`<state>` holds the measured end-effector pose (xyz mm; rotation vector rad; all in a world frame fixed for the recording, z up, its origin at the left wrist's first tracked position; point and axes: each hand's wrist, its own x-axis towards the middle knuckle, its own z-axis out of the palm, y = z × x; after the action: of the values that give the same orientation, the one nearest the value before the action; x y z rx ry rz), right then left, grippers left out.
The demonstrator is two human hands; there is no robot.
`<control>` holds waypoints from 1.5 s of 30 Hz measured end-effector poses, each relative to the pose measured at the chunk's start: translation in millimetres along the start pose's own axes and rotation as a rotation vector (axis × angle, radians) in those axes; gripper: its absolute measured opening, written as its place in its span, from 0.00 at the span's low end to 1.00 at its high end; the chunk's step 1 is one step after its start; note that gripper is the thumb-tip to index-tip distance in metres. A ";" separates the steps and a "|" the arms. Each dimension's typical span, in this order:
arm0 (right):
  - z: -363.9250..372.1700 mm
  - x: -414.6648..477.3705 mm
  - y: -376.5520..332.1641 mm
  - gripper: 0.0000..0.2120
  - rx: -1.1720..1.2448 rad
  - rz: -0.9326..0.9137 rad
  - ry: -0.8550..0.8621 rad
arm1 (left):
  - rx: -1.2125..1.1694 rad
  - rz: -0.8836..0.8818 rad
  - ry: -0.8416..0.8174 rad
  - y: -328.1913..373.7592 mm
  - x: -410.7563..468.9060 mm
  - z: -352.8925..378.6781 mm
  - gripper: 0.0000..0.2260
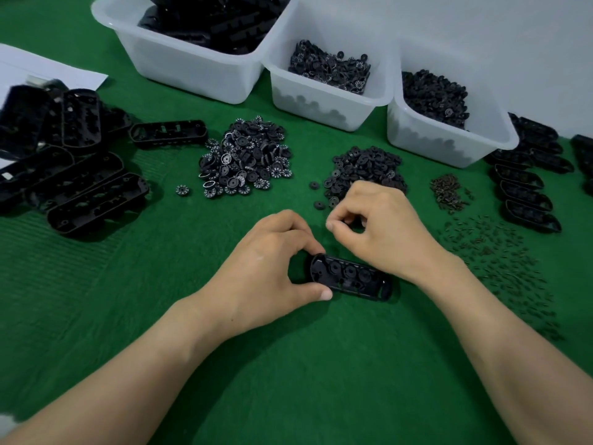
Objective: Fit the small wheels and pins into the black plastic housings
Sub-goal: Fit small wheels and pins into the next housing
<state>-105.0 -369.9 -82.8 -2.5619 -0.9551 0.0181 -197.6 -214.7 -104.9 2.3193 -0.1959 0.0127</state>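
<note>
Left hand (pixel 269 271): thumb and fingers pinch the housing (pixel 351 279) at its left end.
Right hand (pixel 382 226): fingers curled, contents unclear; hides near edge of wheel pile (pixel 365 165).
Pins (pixel 494 252): scattered right.

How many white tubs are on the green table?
3. The big tub, back left, holds black housings; the middle tub beside it holds numbered wheels; the right tub holds plain wheels. None looks hidden.

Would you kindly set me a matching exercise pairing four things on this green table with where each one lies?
Things: 1 open housing; 2 white-marked wheels pile; 3 scattered pins; 4 white paper.
Places: A far left edge; B gripped by left hand; C right of right hand; D in front of largest tub.
Pairs: 1-B; 2-D; 3-C; 4-A.
</note>
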 end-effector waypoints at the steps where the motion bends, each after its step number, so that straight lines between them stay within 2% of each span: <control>1: -0.3 -5.1 0.7 0.05 0.030 0.003 -0.002 | 0.000 0.001 0.001 0.0 0.0 -0.1 0.18; 8: -2.7 -16.7 7.3 0.04 0.263 0.188 0.012 | 0.002 -0.004 -0.003 -0.8 -0.7 0.0 0.18; 11: -8.5 -19.6 13.4 0.06 0.335 0.197 0.022 | -0.002 -0.006 0.001 -0.1 -0.2 0.3 0.18; 15: -11.5 -20.5 14.2 0.08 0.246 0.114 -0.051 | 0.006 -0.004 0.010 -1.6 -0.5 0.4 0.18; 20: -8.8 -16.7 9.9 0.05 0.153 0.063 -0.086 | 0.003 -0.008 0.004 -1.0 -1.3 0.3 0.19; 25: -24.4 -31.0 18.0 0.06 0.305 0.126 -0.086 | 0.006 -0.008 -0.003 -0.8 -0.7 0.4 0.19; 30: -31.4 -55.2 16.1 0.07 0.314 0.092 -0.186 | 0.001 -0.008 -0.010 -2.4 -1.0 -0.6 0.18; 45: -25.7 -62.2 8.3 0.04 0.133 -0.033 -0.080 | 0.005 -0.010 0.001 -2.2 -1.1 0.6 0.19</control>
<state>-143.6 -424.3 -70.1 -2.4390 -0.9910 0.1705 -198.4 -213.5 -107.0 2.3248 -0.1841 0.0094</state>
